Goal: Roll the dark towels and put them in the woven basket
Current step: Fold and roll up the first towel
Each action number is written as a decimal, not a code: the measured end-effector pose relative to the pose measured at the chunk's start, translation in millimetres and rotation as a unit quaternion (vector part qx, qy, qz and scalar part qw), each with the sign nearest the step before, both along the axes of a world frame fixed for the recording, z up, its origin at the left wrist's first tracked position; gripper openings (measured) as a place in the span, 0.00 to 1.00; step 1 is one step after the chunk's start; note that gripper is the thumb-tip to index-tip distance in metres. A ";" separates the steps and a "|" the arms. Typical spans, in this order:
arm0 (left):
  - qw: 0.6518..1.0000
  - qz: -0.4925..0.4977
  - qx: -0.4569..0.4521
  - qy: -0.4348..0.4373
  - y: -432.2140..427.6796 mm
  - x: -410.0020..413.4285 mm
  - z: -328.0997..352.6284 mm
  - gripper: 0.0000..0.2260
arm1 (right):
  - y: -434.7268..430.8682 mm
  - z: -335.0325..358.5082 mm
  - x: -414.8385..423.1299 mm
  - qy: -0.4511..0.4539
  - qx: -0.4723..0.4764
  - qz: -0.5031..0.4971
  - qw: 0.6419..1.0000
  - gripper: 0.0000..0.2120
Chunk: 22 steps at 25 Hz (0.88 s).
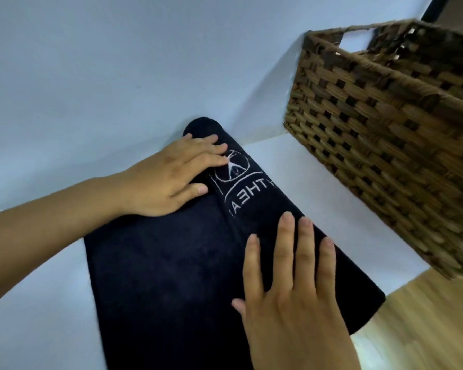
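A dark navy towel (171, 276) with white embroidered lettering lies on the white surface, its far end turned over into a thick roll. My left hand (169, 177) rests flat on the roll's left end, fingers straight over the embroidery. Near the roll's right end, my right hand (292, 284) presses down with fingers spread and straight. The woven basket (385, 145), brown and rectangular, stands to the right of the towel, a short gap away. Its inside is not visible.
The white surface (64, 102) stretches to the left and behind the towel. A wooden floor (439, 316) shows past the surface's right edge at the lower right. A dark post (436, 6) rises behind the basket.
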<state>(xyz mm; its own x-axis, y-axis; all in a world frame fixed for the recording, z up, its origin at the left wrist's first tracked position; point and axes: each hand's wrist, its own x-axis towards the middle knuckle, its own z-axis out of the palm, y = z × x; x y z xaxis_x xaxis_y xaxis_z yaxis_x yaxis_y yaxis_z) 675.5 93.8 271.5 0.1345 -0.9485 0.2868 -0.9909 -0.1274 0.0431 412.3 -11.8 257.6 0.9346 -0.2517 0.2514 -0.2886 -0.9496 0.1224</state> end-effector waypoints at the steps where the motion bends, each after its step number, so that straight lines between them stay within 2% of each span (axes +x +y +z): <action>1: 1.000 0.007 0.000 -0.022 4.7 -0.3 10.3 0.25 | 3.2 6.8 -2.2 -0.005 -0.009 0.015 1.000 0.29; 3: 0.999 0.004 0.028 -0.045 -5.4 2.1 31.3 0.31 | -8.2 22.4 -0.9 -0.051 -0.010 0.046 0.998 0.22; 6: 0.991 -0.026 0.118 -0.051 -49.0 1.7 51.1 0.33 | -46.6 48.5 13.5 -0.042 0.064 0.074 0.994 0.23; 8: 0.983 -0.032 0.183 -0.010 -74.9 5.3 57.1 0.31 | -62.7 58.1 18.7 0.016 0.146 0.015 0.989 0.27; 10: 0.963 -0.020 0.267 0.043 -91.3 11.4 57.1 0.30 | -70.8 51.3 16.5 0.060 0.182 -0.037 0.981 0.35; 12: 0.947 -0.031 0.315 0.048 -106.9 13.0 54.8 0.28 | -74.7 44.1 10.8 0.104 0.189 -0.061 0.975 0.40; 16: 0.956 -0.062 0.286 -0.034 -145.3 7.0 48.7 0.32 | -109.8 39.1 20.3 0.118 0.149 -0.090 0.978 0.37; 19: 0.975 -0.045 0.209 -0.055 -168.2 9.6 37.1 0.35 | -136.8 42.4 30.2 0.111 0.037 -0.117 0.986 0.37; 22: 0.986 -0.040 0.155 -0.053 -161.0 9.7 27.1 0.36 | -121.3 33.6 28.0 0.115 -0.073 -0.132 0.982 0.35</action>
